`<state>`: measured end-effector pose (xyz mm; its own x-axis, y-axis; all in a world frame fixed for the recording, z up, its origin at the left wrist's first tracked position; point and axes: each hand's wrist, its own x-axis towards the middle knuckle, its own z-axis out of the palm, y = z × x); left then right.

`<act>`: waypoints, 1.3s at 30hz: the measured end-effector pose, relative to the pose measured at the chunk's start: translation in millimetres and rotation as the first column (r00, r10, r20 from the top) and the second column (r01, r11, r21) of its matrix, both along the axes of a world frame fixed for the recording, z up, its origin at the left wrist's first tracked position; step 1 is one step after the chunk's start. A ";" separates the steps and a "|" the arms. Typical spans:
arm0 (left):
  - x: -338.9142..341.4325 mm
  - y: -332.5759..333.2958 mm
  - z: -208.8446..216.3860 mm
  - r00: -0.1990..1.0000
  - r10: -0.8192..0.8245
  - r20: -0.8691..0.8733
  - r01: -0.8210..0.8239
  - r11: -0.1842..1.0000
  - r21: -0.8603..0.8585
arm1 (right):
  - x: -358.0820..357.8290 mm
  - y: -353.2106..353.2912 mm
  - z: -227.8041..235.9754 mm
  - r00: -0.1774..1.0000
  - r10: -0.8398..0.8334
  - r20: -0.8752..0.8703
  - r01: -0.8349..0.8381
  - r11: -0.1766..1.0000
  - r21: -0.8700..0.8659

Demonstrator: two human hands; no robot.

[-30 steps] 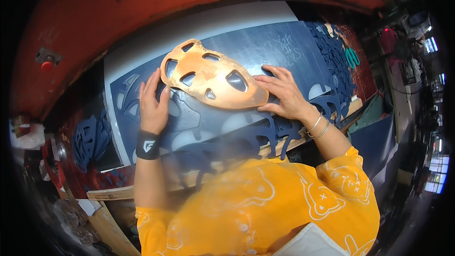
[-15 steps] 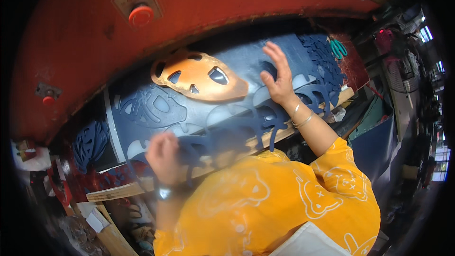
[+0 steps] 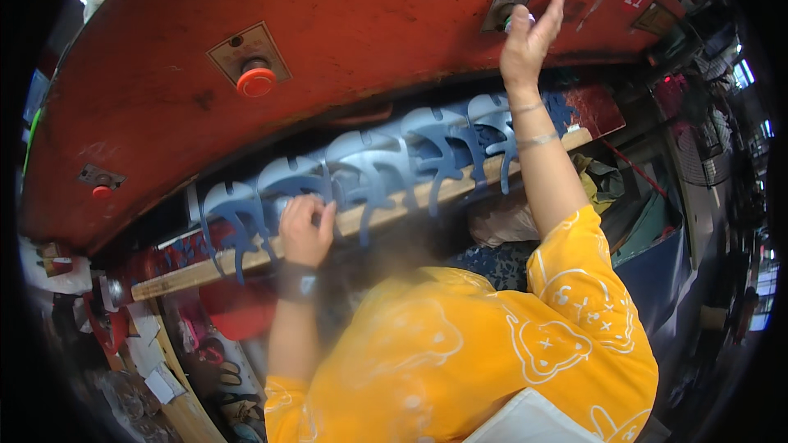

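Note:
My right hand (image 3: 527, 47) is raised against the red machine front, fingers stretched out and thumb apart. Its palm covers most of a pale push button (image 3: 519, 20). Lower down, my left hand (image 3: 306, 234) is at the front edge of a dark blue sheet (image 3: 361, 166) with curved cut-outs. The left fingers are curled, and whether they pinch the sheet is hidden. Strips of the sheet hang over a wooden rail (image 3: 419, 197) in front of me.
The red machine front (image 3: 369, 25) spans the far side, close above the sheet. It carries a red mushroom button (image 3: 256, 80) and a smaller red button (image 3: 101, 191). A grey-green bin (image 3: 657, 230) stands at the right.
My right hand has moved up from above the sheet to the pale button. My left hand has shifted slightly up and right. The red front now hides the orange perforated plate's place.

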<state>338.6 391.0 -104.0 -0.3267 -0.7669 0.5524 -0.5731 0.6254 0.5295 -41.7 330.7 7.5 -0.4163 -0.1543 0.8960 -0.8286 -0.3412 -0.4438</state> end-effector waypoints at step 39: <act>-21.7 -61.5 59.1 0.899 0.153 -0.411 -0.051 0.967 0.248 | 112.8 -39.1 -10.9 0.702 0.692 -0.169 -0.178 0.399 0.899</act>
<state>316.9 329.5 -45.0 -0.0135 -0.9034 0.4286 -0.3162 0.4105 0.8553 71.1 291.6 -3.4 0.3535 -0.8885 0.2927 -0.8269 -0.4431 -0.3463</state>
